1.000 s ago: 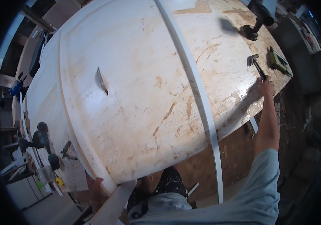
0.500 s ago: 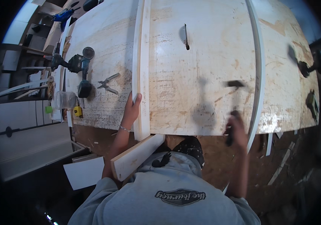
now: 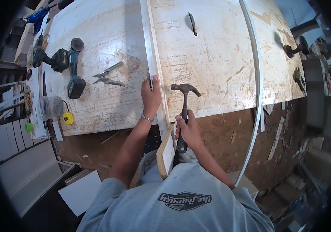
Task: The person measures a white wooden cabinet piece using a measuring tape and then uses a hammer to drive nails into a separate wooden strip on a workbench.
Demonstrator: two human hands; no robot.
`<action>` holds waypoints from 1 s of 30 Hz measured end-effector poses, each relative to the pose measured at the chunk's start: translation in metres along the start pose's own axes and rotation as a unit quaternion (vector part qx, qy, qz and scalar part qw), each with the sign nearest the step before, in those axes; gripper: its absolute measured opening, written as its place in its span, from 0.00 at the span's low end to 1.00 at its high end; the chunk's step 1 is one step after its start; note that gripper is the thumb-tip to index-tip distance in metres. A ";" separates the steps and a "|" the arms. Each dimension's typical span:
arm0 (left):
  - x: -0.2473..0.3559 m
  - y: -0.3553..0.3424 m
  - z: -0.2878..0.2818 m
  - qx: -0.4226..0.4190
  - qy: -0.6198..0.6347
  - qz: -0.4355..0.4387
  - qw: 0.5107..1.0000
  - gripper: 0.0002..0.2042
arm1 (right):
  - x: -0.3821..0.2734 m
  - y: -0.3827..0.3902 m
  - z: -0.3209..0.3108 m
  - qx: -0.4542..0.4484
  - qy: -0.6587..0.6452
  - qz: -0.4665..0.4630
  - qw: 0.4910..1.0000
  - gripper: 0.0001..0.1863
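- Left hand (image 3: 151,92): the thumb lies along the long white strip (image 3: 153,58) and the fingers curl down its left side, pinching it; their tips are hidden. A firm grip here should stop the strip sliding over the table (image 3: 212,73).
- Right hand (image 3: 188,131): the fingers are wrapped round the handle of the hammer (image 3: 185,104), its head on the far side, just right of the strip. A lower hold on the handle would likely give a fuller swing.
- The strip runs from the far side to the table's near edge; the short board (image 3: 166,152) sits at its near end, angled toward the body. Any blow would best land square, with that joint backed and the left thumb well clear.
- Whether board and strip are fastened or only touching, I cannot tell; no nail can be made out.
- The strip's far end is cut off, and the dark blade-like piece (image 3: 193,24) in the table is partly sunk from sight.
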State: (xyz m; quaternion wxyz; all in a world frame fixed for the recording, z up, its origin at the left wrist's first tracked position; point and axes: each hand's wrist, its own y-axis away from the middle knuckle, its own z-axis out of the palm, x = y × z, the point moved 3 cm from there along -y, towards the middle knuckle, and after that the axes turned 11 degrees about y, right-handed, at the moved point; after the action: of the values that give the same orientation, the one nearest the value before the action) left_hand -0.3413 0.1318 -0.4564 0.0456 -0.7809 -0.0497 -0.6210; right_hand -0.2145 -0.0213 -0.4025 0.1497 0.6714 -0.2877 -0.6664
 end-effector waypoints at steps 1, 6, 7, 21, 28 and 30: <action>0.001 -0.002 -0.003 -0.003 -0.001 -0.013 1.000 0.21 | -0.005 -0.001 0.003 -0.003 -0.011 0.010 1.000 0.12; 0.005 -0.002 -0.009 0.002 0.000 -0.025 1.000 0.22 | -0.022 -0.003 0.013 -0.031 -0.025 0.047 0.998 0.22; 0.005 -0.003 -0.010 0.001 -0.009 -0.026 1.000 0.22 | -0.024 -0.003 0.017 -0.037 -0.005 0.044 0.998 0.22; 0.017 -0.004 0.009 -0.002 -0.040 -0.023 0.999 0.20 | -0.140 -0.183 0.005 0.003 -0.042 -0.132 0.990 0.29; 0.030 -0.003 0.020 0.004 -0.094 0.012 0.995 0.18 | -0.146 -0.276 0.018 0.008 -0.127 -0.105 0.986 0.30; 0.029 -0.005 0.025 0.010 -0.097 0.016 0.995 0.18 | -0.143 -0.290 0.020 -0.048 -0.118 -0.099 0.987 0.29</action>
State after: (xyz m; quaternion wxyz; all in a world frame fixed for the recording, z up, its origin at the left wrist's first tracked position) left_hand -0.3113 0.1405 -0.4333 0.0583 -0.8379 -0.0479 -0.5405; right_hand -0.1724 0.2953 -0.4573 0.0802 0.6051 -0.2030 -0.7656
